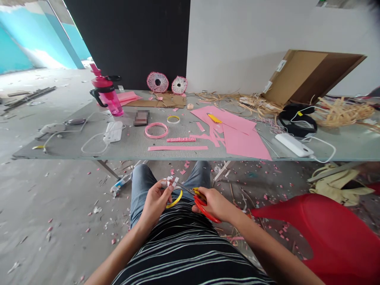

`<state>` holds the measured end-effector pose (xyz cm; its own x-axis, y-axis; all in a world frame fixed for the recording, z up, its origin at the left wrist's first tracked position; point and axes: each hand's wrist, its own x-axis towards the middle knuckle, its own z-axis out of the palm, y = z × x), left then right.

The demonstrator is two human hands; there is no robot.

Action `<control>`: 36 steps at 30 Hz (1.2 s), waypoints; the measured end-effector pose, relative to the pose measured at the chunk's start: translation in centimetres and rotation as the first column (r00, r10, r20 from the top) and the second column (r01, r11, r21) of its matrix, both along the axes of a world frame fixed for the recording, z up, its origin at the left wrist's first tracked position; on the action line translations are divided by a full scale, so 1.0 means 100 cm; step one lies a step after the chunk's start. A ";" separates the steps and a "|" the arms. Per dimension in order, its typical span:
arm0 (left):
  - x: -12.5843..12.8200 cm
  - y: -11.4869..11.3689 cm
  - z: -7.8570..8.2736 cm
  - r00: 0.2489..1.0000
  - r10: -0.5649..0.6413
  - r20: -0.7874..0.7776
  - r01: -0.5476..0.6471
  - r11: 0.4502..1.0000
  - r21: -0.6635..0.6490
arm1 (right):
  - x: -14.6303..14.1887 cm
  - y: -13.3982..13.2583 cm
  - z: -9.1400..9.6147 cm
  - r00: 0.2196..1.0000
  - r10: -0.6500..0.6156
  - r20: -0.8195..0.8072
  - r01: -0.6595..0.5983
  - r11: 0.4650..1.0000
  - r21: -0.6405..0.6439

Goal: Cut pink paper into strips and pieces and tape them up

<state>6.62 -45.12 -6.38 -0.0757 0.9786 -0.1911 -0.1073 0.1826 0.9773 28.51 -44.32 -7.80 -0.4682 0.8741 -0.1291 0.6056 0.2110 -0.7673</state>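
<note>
Bright light is whitening the floor (71, 75) left of the table (133, 138); behind the table, a box (297, 75) is softly shading the wall (231, 39); lens distortion is stretching the outer edges.

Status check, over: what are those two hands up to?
Left hand pinching something small and white, yellow ring against it. Right hand gripping scissors, blades angled toward the left. Caution: left fingertips near blades.
</note>
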 end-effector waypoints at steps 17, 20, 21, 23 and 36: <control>-0.001 0.001 -0.003 1.000 -0.022 -0.002 0.022 0.999 0.024 | 0.002 0.001 -0.007 1.000 -0.022 0.020 0.022 1.000 0.007; -0.001 0.001 -0.003 0.999 -0.033 0.003 0.033 0.999 0.024 | 0.004 0.001 -0.010 0.999 -0.047 0.007 0.047 0.999 0.017; -0.001 0.000 -0.003 0.999 -0.037 0.006 0.037 0.999 0.024 | 0.005 0.002 -0.010 0.998 -0.059 -0.002 0.059 0.998 0.012; -0.002 0.000 -0.003 0.999 -0.039 0.015 0.038 0.999 0.025 | 0.007 0.002 -0.009 0.996 -0.083 -0.022 0.083 0.997 -0.010; -0.010 0.000 -0.006 0.996 -0.086 0.020 0.082 0.986 0.144 | 0.026 0.008 -0.014 0.988 -0.141 -0.065 0.142 0.990 0.017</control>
<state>5.60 -45.15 -7.01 0.0110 0.9987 -0.0499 -0.1228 0.0508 0.9911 31.09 -43.50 -9.22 -0.3463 0.9344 -0.0833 0.5805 0.1436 -0.8015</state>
